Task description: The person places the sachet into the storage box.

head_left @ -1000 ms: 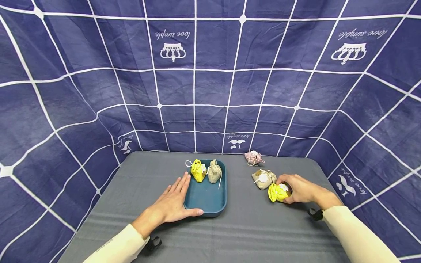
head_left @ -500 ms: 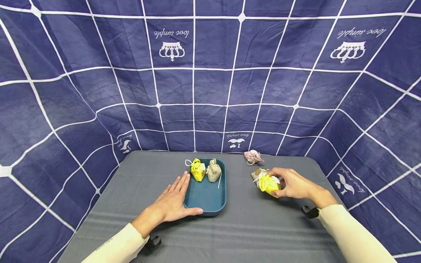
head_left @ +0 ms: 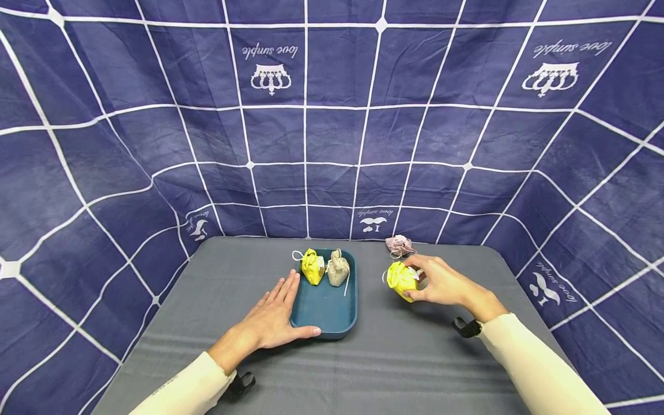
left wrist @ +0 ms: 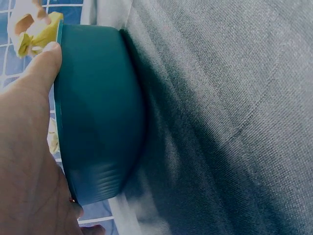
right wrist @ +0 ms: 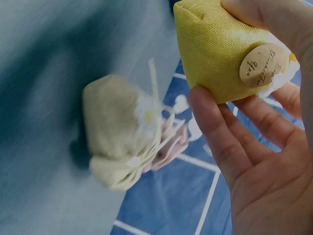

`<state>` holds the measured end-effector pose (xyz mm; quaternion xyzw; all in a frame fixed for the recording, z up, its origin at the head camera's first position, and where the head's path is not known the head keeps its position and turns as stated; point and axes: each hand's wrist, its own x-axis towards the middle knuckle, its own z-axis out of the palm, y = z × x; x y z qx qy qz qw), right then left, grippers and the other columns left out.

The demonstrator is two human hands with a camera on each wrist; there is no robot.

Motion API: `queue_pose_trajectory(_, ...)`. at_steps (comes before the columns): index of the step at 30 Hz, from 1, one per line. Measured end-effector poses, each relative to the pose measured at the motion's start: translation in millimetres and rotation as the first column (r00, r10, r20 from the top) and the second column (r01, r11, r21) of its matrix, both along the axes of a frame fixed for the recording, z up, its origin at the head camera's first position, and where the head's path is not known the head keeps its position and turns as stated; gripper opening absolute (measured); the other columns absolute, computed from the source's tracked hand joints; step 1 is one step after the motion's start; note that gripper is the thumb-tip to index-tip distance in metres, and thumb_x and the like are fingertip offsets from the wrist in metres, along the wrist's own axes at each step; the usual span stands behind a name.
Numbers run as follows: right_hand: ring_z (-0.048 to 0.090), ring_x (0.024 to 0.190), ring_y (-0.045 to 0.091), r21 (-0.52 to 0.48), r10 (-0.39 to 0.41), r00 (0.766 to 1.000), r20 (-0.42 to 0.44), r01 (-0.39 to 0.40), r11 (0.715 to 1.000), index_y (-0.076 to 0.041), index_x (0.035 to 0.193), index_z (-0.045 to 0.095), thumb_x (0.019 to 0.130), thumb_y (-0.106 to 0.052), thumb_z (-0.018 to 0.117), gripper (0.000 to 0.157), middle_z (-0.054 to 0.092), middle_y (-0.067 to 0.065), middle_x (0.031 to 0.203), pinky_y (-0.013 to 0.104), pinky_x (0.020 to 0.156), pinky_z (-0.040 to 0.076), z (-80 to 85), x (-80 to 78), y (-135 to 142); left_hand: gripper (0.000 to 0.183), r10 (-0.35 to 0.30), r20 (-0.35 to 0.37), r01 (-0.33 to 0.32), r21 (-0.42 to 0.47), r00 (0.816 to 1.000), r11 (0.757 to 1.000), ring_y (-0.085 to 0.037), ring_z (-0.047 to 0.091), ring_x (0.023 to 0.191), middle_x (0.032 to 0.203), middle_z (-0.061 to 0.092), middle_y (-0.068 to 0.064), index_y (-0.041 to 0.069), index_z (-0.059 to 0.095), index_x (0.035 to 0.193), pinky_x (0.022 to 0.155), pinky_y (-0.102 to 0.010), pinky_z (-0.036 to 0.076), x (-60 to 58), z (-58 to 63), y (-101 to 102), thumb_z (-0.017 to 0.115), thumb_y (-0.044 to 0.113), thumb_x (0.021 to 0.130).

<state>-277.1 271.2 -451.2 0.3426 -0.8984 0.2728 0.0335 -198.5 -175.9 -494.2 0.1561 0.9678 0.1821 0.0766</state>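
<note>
In the head view my left hand lies against the left and near sides of a teal tray, fingers straight and thumb along the rim. A yellow drawstring pouch and a beige pouch sit at the tray's far end. My right hand pinches another yellow pouch between thumb and fingers, right of the tray. The right wrist view shows this yellow pouch raised off the table, its round paper label visible. Below it a second beige pouch rests on the table, mostly hidden in the head view.
Near the back edge of the grey table lies a pink pouch, just beyond my right hand. A blue cloth with white grid lines hangs behind the table and on both sides.
My right hand has lifted the yellow pouch and carried it leftward and slightly away from me, over the beige one. The left hand and the tray stay put.
</note>
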Motion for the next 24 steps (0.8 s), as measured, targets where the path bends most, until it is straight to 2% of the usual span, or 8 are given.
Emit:
queue_pose_trajectory(2,0.077,0.099,0.008,-0.011,0.003,1.0,0.004,-0.003,1.0,-0.007,0.126,0.076,0.085,-0.016,0.101,0.049,0.081,0.0,0.114,0.027,0.084,0.069,2.7,-1.9,-9.3,0.146,-0.001,-0.002,0.001,0.002,1.0,1.0,-0.044,0.019,0.184,0.199,0.007,-0.012,0.009,0.009,0.189,0.141,-0.076,0.03,0.0,0.6,0.3,0.075,0.094,0.09)
queue_pose_trajectory(7,0.078,0.1,0.012,0.002,-0.001,0.999,-0.049,0.001,1.0,-0.006,0.127,0.076,0.086,-0.022,0.101,0.051,0.081,0.002,0.114,0.028,0.085,0.069,11.5,-8.2,-37.6,0.145,0.007,-0.003,-0.007,0.013,1.0,1.0,-0.045,0.019,0.184,0.199,0.006,-0.012,0.009,0.009,0.189,0.141,-0.076,0.03,0.9,-0.4,0.2,0.075,0.093,0.09)
queue_pose_trajectory(14,0.077,0.102,0.013,-0.002,0.019,0.999,-0.044,-0.019,1.0,-0.006,0.126,0.075,0.088,-0.026,0.099,0.049,0.081,0.002,0.114,0.032,0.088,0.069,22.8,-16.6,-78.7,0.145,0.014,-0.019,-0.013,0.021,1.0,1.0,-0.044,0.018,0.184,0.199,0.007,-0.011,0.01,0.009,0.189,0.141,-0.075,0.029,-0.3,-3.1,1.6,0.075,0.094,0.09)
queue_pose_trajectory(24,0.072,0.096,0.011,0.03,0.05,0.995,-0.083,-0.047,0.998,-0.008,0.126,0.075,0.087,-0.029,0.098,0.05,0.08,-0.001,0.11,0.031,0.088,0.063,23.5,-27.8,-123.5,0.147,0.022,-0.003,-0.022,0.0,1.0,1.0,-0.044,0.016,0.184,0.199,0.006,-0.011,0.011,0.006,0.189,0.142,-0.076,0.028,1.4,-4.4,0.3,0.076,0.093,0.09)
